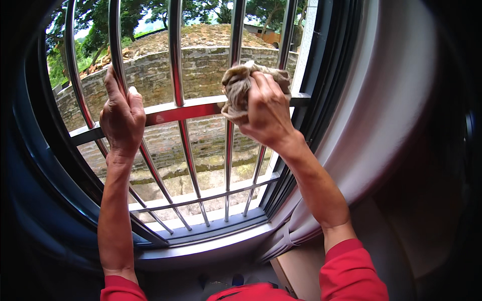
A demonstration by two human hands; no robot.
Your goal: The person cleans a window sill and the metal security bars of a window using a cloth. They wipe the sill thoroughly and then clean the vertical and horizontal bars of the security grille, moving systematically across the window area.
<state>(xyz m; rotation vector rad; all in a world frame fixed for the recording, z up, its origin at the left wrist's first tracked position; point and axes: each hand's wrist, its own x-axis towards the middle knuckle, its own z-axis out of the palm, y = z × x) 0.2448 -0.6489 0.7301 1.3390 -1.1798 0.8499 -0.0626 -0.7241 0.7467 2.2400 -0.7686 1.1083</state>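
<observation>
A set of shiny metal window bars (175,56) stands before me, joined by a flat horizontal crossbar (180,112). My left hand (123,120) grips one vertical bar (116,34) where it meets the crossbar, the thumb on one side and the fingers on the other. Bunched in my right hand (268,109) is a crumpled brownish-grey cloth (237,88). It presses against the bars and the right part of the crossbar, hiding the metal behind it. My right fingertips are partly buried in its folds.
A dark window frame (324,64) surrounds the bars, with a pale sill (203,246) below. On the right hangs a light curtain (391,94), gathered by a tie (288,235). A wooden furniture piece (301,267) stands beneath it. Outside rises a weathered brick wall (203,67).
</observation>
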